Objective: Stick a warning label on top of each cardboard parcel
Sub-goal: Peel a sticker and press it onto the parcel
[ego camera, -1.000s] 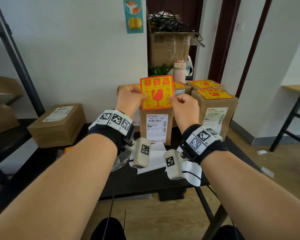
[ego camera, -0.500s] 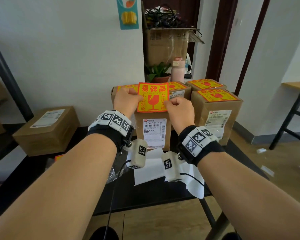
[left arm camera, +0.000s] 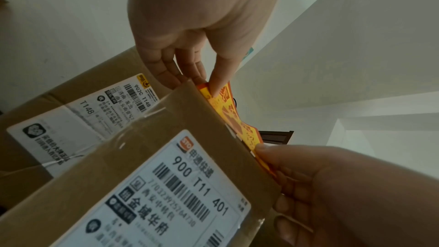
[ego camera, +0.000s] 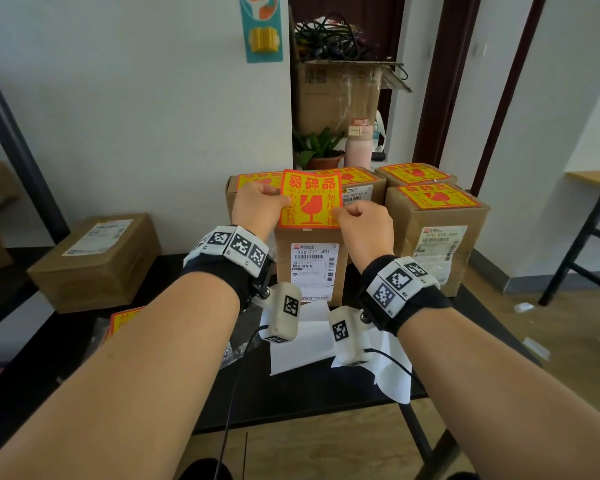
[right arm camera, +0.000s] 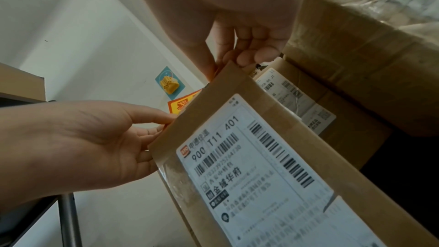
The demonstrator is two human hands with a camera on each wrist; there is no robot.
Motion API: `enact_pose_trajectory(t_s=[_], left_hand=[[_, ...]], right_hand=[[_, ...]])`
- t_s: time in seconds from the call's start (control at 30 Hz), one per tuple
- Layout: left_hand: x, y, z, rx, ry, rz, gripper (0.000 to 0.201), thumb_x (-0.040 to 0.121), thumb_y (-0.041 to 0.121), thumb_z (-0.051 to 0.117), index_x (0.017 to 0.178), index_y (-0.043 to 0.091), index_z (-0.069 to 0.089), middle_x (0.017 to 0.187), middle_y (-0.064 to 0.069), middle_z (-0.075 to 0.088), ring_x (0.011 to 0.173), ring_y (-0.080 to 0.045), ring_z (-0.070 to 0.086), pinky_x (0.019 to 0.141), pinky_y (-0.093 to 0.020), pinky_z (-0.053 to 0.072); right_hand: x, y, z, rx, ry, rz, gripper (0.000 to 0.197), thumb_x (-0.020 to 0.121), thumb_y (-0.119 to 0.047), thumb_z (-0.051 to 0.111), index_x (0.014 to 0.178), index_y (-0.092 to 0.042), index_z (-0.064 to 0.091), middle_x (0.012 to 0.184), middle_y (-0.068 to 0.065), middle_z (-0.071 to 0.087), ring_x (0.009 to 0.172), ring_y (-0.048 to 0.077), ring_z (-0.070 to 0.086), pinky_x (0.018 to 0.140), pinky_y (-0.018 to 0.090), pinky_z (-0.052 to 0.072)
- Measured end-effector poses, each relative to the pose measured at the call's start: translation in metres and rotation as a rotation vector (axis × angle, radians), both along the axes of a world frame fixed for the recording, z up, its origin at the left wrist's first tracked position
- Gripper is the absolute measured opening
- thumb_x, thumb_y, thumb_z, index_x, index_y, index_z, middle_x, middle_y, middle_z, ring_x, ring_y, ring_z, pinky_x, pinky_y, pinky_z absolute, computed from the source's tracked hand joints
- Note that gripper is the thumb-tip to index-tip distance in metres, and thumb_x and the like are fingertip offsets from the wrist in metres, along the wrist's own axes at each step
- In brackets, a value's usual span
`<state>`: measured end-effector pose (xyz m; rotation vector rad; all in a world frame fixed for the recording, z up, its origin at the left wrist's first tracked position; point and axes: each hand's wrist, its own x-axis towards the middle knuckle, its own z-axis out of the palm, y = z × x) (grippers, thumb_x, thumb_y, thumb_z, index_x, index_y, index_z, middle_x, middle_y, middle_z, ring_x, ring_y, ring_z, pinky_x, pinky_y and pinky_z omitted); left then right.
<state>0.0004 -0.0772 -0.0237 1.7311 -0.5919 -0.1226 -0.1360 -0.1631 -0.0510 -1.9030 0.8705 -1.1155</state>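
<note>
An orange and yellow warning label (ego camera: 310,199) is held up, tilted, over the top front edge of the front cardboard parcel (ego camera: 310,271). My left hand (ego camera: 267,206) pinches its left edge and my right hand (ego camera: 349,216) pinches its lower right edge. In the left wrist view the left thumb and fingers (left arm camera: 215,84) grip the label (left arm camera: 237,119) above the parcel (left arm camera: 147,157). In the right wrist view the label's corner (right arm camera: 180,105) shows behind the parcel (right arm camera: 273,166). Several parcels behind and to the right carry labels, such as the right one (ego camera: 437,230).
An unlabelled brown box (ego camera: 97,261) sits at the left on the black table (ego camera: 326,396). More labels (ego camera: 122,320) lie at the front left. White backing sheets (ego camera: 298,341) lie under my wrists. A plant and a pink bottle (ego camera: 359,150) stand behind the parcels.
Both hands have carried the label slightly down and tipped it back over the front parcel. The view has drifted a little towards the parcels.
</note>
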Motion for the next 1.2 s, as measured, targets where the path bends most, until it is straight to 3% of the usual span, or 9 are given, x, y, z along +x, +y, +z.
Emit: enact_pose_trajectory(t_s=[0.17, 0.33, 0.6, 0.7, 0.83, 0.93, 1.03, 1.13, 1.2], left_hand=[[0.001, 0.000, -0.003, -0.006, 0.021, -0.007, 0.023, 0.075, 0.021, 0.077, 0.081, 0.028, 0.057, 0.117, -0.004, 0.067, 0.105, -0.022, 0.065, 0.094, -0.043, 0.052], [0.000, -0.001, -0.003, 0.024, -0.041, 0.012, 0.023, 0.079, 0.017, 0.076, 0.081, 0.026, 0.055, 0.111, -0.006, 0.067, 0.102, -0.022, 0.065, 0.092, -0.042, 0.053], [-0.007, -0.003, -0.011, 0.099, -0.203, 0.065, 0.032, 0.080, 0.015, 0.070, 0.107, 0.016, 0.054, 0.092, -0.001, 0.067, 0.091, -0.021, 0.065, 0.085, -0.039, 0.053], [-0.012, -0.003, -0.015, 0.144, -0.307, 0.065, 0.035, 0.083, 0.013, 0.067, 0.115, 0.014, 0.052, 0.094, -0.001, 0.064, 0.092, -0.022, 0.063, 0.084, -0.037, 0.051], [-0.014, -0.002, -0.017, 0.170, -0.457, 0.126, 0.037, 0.081, 0.012, 0.067, 0.115, 0.013, 0.052, 0.117, -0.007, 0.052, 0.105, -0.024, 0.053, 0.091, -0.038, 0.047], [-0.015, 0.001, -0.016, 0.255, -0.755, 0.148, 0.021, 0.084, 0.009, 0.061, 0.104, 0.012, 0.059, 0.114, -0.007, 0.056, 0.108, -0.026, 0.048, 0.091, -0.036, 0.040], [-0.016, -0.003, -0.016, 0.382, -0.983, 0.061, 0.026, 0.086, 0.006, 0.050, 0.098, 0.017, 0.070, 0.106, -0.001, 0.067, 0.106, -0.025, 0.049, 0.087, -0.037, 0.038], [-0.016, -0.006, -0.017, 0.452, -0.912, -0.047, 0.036, 0.090, 0.007, 0.044, 0.109, 0.020, 0.070, 0.109, 0.001, 0.067, 0.109, -0.024, 0.051, 0.087, -0.037, 0.037], [-0.014, -0.005, -0.020, 0.436, -0.795, -0.120, 0.040, 0.092, 0.007, 0.041, 0.119, 0.020, 0.067, 0.116, -0.002, 0.066, 0.110, -0.023, 0.053, 0.089, -0.036, 0.042]], right_hand=[[-0.001, 0.001, 0.000, -0.020, 0.009, -0.003, 0.036, 0.093, -0.028, 0.061, 0.058, -0.021, 0.052, 0.062, -0.005, 0.054, 0.060, 0.010, 0.049, 0.063, 0.027, 0.041], [-0.001, 0.001, 0.001, -0.050, 0.053, -0.016, 0.024, 0.093, -0.030, 0.061, 0.077, -0.014, 0.068, 0.077, 0.000, 0.065, 0.071, 0.013, 0.058, 0.067, 0.027, 0.044], [-0.001, 0.001, 0.001, -0.124, 0.103, -0.040, 0.023, 0.093, -0.029, 0.060, 0.079, -0.013, 0.069, 0.083, 0.002, 0.066, 0.077, 0.015, 0.060, 0.067, 0.028, 0.044], [0.002, 0.000, -0.001, -0.147, 0.105, -0.057, 0.023, 0.091, -0.027, 0.060, 0.076, -0.011, 0.066, 0.090, 0.005, 0.064, 0.079, 0.017, 0.059, 0.067, 0.028, 0.042], [0.004, 0.003, -0.003, -0.171, 0.102, -0.074, 0.015, 0.091, -0.025, 0.061, 0.081, -0.015, 0.057, 0.099, 0.003, 0.052, 0.081, 0.015, 0.053, 0.071, 0.028, 0.043], [0.004, -0.001, -0.003, -0.109, 0.065, -0.073, 0.024, 0.086, -0.026, 0.066, 0.092, -0.016, 0.045, 0.103, 0.003, 0.049, 0.086, 0.018, 0.050, 0.073, 0.031, 0.043], [0.004, -0.002, -0.003, -0.212, 0.111, -0.047, 0.018, 0.089, -0.021, 0.060, 0.106, -0.020, 0.055, 0.114, 0.003, 0.053, 0.105, 0.024, 0.051, 0.086, 0.040, 0.048], [0.010, -0.002, -0.007, -0.299, 0.206, 0.041, 0.035, 0.095, -0.014, 0.045, 0.125, -0.023, 0.060, 0.136, -0.001, 0.053, 0.127, 0.024, 0.043, 0.103, 0.045, 0.041], [0.015, -0.004, -0.009, -0.258, 0.226, 0.112, 0.038, 0.097, -0.016, 0.038, 0.126, -0.023, 0.061, 0.135, 0.000, 0.057, 0.128, 0.023, 0.047, 0.107, 0.045, 0.040]])
